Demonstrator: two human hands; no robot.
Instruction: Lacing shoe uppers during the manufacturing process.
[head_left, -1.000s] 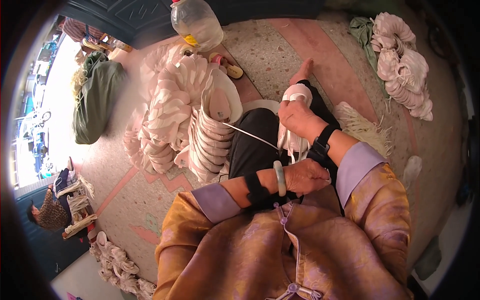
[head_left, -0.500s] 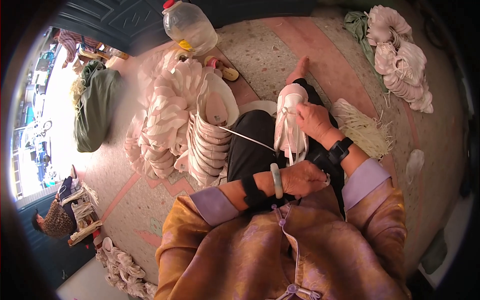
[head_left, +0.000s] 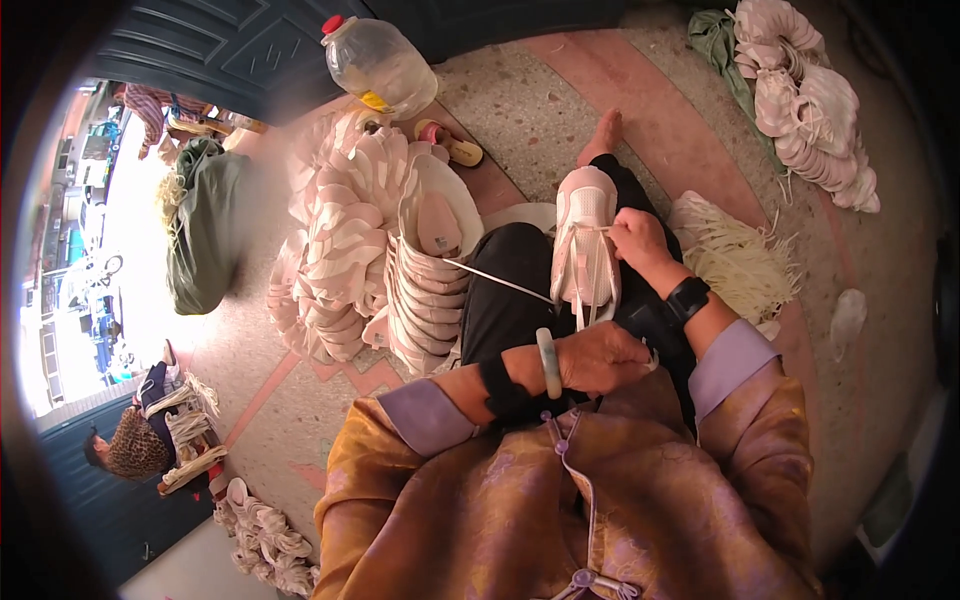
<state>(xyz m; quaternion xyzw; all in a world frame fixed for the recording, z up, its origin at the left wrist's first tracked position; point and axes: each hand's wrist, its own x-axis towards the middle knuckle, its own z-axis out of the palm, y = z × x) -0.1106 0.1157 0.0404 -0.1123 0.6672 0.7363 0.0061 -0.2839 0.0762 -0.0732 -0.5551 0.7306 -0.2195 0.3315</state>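
Observation:
A pale pink and white shoe upper (head_left: 585, 262) lies on my lap, its toe end pointing away from me. Flat white lace (head_left: 590, 229) crosses its front, and my right hand (head_left: 640, 240) pinches this lace at the upper's right edge. Lower down, my left hand (head_left: 604, 360) is closed in front of my body; a small pale, shiny bit shows at its fingertips, too small to name. A thin white cord (head_left: 500, 277) runs from a stack of nested uppers (head_left: 425, 300), left of my knee, across my leg to the upper.
More uppers (head_left: 335, 215) are heaped at the left. Loose white laces (head_left: 735, 250) lie right of my leg. Ahead stand a clear jug (head_left: 385, 70) and a sandal (head_left: 460, 148). Bundled uppers (head_left: 810, 110) lie far right. Another person (head_left: 140, 440) sits at far left beside hanging laces.
My right hand has drawn slightly right, from over the upper to its edge, with the lace now stretched sideways. The left hand stays almost in place. The whole view has shifted a little.

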